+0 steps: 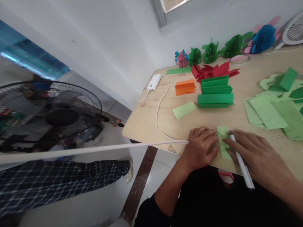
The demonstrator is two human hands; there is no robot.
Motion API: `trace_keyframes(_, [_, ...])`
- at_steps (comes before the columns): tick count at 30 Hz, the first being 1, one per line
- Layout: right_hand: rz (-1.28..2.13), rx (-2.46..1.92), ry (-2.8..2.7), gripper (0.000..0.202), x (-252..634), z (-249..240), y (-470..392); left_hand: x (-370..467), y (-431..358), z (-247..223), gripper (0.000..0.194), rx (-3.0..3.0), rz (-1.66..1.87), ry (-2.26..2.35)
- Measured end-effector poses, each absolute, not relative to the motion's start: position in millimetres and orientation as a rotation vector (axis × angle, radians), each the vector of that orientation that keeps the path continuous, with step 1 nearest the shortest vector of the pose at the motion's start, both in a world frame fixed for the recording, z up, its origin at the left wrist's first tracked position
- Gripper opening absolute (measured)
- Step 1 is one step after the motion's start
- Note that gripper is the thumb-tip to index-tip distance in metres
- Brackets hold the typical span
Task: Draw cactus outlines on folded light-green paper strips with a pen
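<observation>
A small light green paper strip (222, 134) with a fold or line across it lies at the table's front edge. My left hand (201, 146) rests on the table at the strip's left side, fingers loosely bent and slightly apart, the thumb close to the paper. Over the strip's right side, my right hand (258, 154) is closed on a white pen (242, 165). Its dark tip points away from me, near the strip's upper right corner. Part of the strip is hidden under the right fingers.
Folded green paper (215, 99), orange paper (185, 87) and red paper (213, 72) lie beyond my hands. Light green sheets (267, 112) are piled right. A white cable (157, 116) runs from a power bank (154, 82). A floor fan (61, 116) and a person's leg (71, 178) are left.
</observation>
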State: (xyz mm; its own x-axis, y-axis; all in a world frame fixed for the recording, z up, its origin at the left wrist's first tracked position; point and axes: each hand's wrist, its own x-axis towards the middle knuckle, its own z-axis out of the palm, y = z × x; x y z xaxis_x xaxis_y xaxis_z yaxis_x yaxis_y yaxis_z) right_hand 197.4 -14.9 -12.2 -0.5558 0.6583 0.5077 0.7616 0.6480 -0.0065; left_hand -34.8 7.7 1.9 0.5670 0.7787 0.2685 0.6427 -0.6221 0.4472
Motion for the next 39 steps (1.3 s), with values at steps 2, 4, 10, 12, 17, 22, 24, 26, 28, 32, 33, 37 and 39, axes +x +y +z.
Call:
trace_keyframes(2, [-0.300, -1.106, -2.397, 0.039, 197, -13, -15, -35, 7, 1, 0.032, 2.528, 0.647, 1.152])
trace_keyframes(4, [-0.310, -1.099, -2.398, 0.038, 198, -13, -14, -35, 7, 1, 0.036, 2.560, 0.627, 1.130])
trace_keyframes(10, [-0.312, -1.091, -2.396, 0.039, 198, -15, -14, -34, 7, 3, 0.040, 2.625, 0.473, 1.122])
trace_keyframes(12, [-0.304, -1.101, -2.393, 0.041, 198, -15, -14, -34, 8, 3, 0.039, 2.627, 0.442, 1.130])
trace_keyframes(17, [-0.274, -1.104, -2.385, 0.041, 197, -15, -15, -33, 8, 3, 0.039, 2.623, 0.440, 1.133])
trace_keyframes(22, [-0.321, -1.080, -2.404, 0.031, 196, -8, -14, -33, 10, 4, 0.039, 2.606, 0.418, 1.139])
trace_keyframes(24, [-0.313, -1.095, -2.410, 0.029, 196, -6, -14, -33, 11, 5, 0.039, 2.583, 0.430, 1.141])
trace_keyframes(26, [-0.282, -1.108, -2.413, 0.028, 196, -5, -13, -32, 11, 6, 0.036, 2.557, 0.446, 1.141])
trace_keyframes(28, [-0.265, -1.111, -2.419, 0.027, 197, -4, -12, -32, 11, 6, 0.033, 2.532, 0.447, 1.148])
trace_keyframes(32, [-0.284, -1.096, -2.437, 0.028, 198, -2, -12, -32, 11, 7, 0.031, 2.497, 0.436, 1.161])
trace_keyframes(33, [-0.286, -1.092, -2.442, 0.028, 198, -2, -12, -31, 11, 7, 0.032, 2.493, 0.437, 1.161])
trace_keyframes(37, [-0.259, -1.109, -2.440, 0.028, 197, -1, -12, -31, 11, 7, 0.033, 2.488, 0.450, 1.165])
trace_keyframes(39, [-0.248, -1.121, -2.432, 0.028, 196, -1, -12, -31, 11, 6, 0.035, 2.486, 0.449, 1.164])
